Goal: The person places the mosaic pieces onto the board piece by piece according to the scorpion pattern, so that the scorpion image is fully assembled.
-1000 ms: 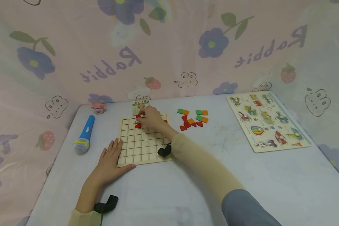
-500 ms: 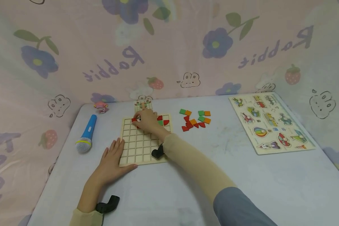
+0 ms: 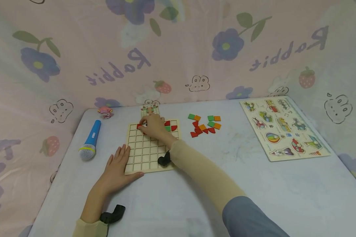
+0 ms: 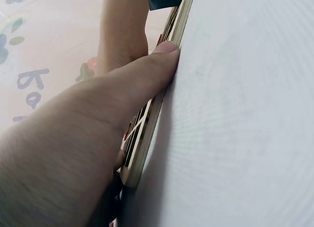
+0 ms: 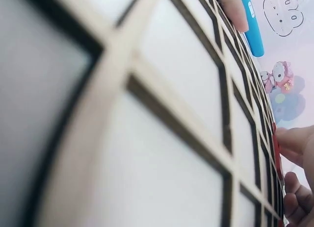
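A wooden grid board (image 3: 137, 157) lies on the table, with red and green tiles in its far rows. My right hand (image 3: 155, 126) reaches over the far left part of the board, thumb and index finger pinching a red tile (image 3: 139, 126) at the second row. In the right wrist view that red tile (image 5: 277, 151) shows under the fingertips. Part of a white tile with a dark spot peeks out beside the fingers. My left hand (image 3: 115, 168) rests with spread fingers at the board's near left corner, its thumb along the front edge. The right hand hides several cells.
A small pattern card (image 3: 146, 111) lies behind the board. To the right are loose red, green and orange tiles (image 3: 202, 127), then a picture puzzle board (image 3: 267, 141). A blue toy microphone (image 3: 92, 136) and a pink figurine (image 3: 105, 112) stand at left, before a printed curtain.
My right hand has shifted left across the far rows and now pinches a red tile there; red and green tiles at right are uncovered. The left hand stays put.
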Motion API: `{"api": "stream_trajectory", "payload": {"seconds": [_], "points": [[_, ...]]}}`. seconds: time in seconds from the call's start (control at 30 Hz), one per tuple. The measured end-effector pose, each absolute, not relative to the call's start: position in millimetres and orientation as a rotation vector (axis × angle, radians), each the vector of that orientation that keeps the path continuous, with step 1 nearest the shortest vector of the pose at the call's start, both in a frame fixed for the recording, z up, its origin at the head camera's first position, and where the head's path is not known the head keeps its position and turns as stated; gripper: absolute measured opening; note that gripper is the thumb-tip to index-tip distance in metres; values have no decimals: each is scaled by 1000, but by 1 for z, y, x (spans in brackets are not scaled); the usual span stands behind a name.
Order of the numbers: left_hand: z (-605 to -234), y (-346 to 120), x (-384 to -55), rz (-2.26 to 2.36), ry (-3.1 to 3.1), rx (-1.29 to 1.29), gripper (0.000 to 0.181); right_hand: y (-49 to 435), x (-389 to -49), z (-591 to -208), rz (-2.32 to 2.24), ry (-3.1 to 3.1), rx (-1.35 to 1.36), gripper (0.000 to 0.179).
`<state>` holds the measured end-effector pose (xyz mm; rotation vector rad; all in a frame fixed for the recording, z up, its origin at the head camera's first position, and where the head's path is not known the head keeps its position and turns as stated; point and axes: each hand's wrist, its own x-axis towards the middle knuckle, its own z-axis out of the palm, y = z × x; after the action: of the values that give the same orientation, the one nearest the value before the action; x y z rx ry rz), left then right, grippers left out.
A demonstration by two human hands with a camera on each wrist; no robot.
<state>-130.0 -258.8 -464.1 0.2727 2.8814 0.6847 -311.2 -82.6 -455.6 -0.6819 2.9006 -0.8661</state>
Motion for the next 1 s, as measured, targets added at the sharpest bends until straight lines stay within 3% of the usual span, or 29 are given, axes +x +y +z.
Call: {"api": "stream_trajectory", "payload": {"seconds": [0.53,0.77,1.0], "points": [[-464,-255,-131,685,2885,277,123,-70,-317,-439,-853,2775,-681,19],[-468,-257,-130,679,2888,282,123,-28,-324,-428,-1154,2654,-756,24],[-473,-262,-131,656,2889,269,124,29,-326,-432,-1249,2744,-630,24]]}}
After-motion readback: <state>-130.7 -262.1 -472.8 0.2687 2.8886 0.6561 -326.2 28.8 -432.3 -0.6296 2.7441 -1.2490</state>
